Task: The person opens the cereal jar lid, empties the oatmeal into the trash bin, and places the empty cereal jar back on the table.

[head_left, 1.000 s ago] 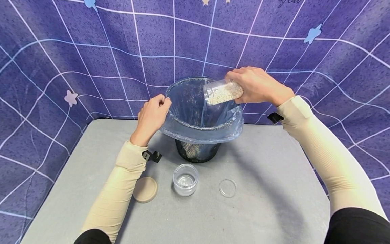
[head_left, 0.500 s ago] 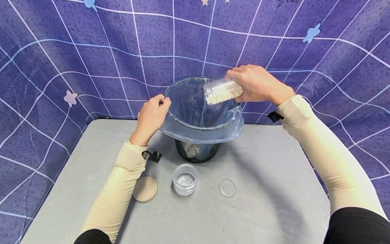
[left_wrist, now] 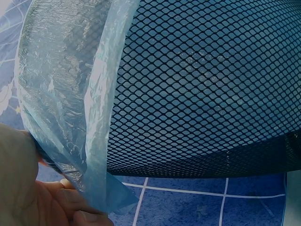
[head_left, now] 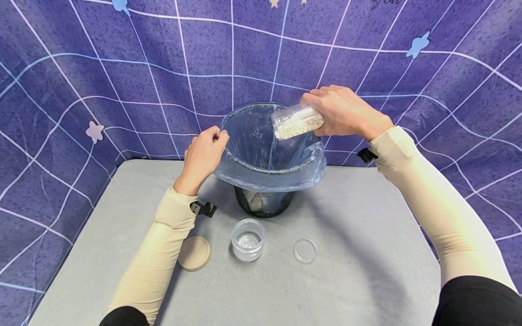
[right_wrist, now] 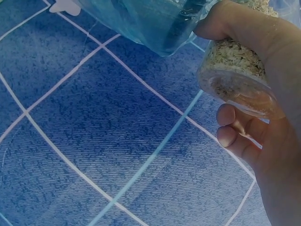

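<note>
My right hand (head_left: 340, 111) grips a clear plastic jar (head_left: 297, 121) of pale flakes that look like oats. The jar lies tilted nearly on its side, its mouth pointing left over the bin. In the right wrist view flakes (right_wrist: 237, 59) fill the jar down to its base, and my thumb and fingers curl round it. Below stands a black mesh bin (left_wrist: 197, 94), lined with a blue plastic bag (head_left: 269, 179) folded over its rim. My left hand (head_left: 204, 151) holds the bag and rim at the left side, with fingers (left_wrist: 70, 200) curled at the bag's edge.
In front of the bin an uncovered clear jar (head_left: 248, 241) stands on the grey table (head_left: 346, 290). A beige round lid (head_left: 195, 253) lies left of it, by the left forearm. To the right lies a clear ring-like disc (head_left: 305, 251). A purple patterned curtain (head_left: 163, 59) hangs behind.
The right hand and the tilted jar have shifted very slightly up and left. The left hand, bin and table items have stayed in place.
</note>
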A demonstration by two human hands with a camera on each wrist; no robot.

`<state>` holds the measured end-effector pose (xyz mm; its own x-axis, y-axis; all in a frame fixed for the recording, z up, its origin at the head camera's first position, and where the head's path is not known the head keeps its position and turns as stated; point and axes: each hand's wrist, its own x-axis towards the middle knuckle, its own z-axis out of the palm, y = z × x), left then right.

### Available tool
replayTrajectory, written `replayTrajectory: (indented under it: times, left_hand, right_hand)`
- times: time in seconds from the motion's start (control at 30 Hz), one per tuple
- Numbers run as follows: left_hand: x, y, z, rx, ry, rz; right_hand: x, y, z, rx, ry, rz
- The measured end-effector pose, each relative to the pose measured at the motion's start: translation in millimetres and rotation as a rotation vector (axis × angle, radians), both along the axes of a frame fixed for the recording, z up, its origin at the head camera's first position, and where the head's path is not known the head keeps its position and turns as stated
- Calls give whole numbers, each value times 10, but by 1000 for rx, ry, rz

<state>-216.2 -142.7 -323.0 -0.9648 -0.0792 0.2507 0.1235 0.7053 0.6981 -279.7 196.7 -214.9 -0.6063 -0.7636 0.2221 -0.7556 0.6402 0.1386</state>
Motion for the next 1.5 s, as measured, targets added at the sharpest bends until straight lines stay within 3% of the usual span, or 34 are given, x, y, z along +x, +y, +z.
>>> replayTrajectory:
  times: [1.5]
  left_hand:
    - [-26,-8,-12,-2,0,1]
  right_hand:
    - [21,9,11,37,15,-2]
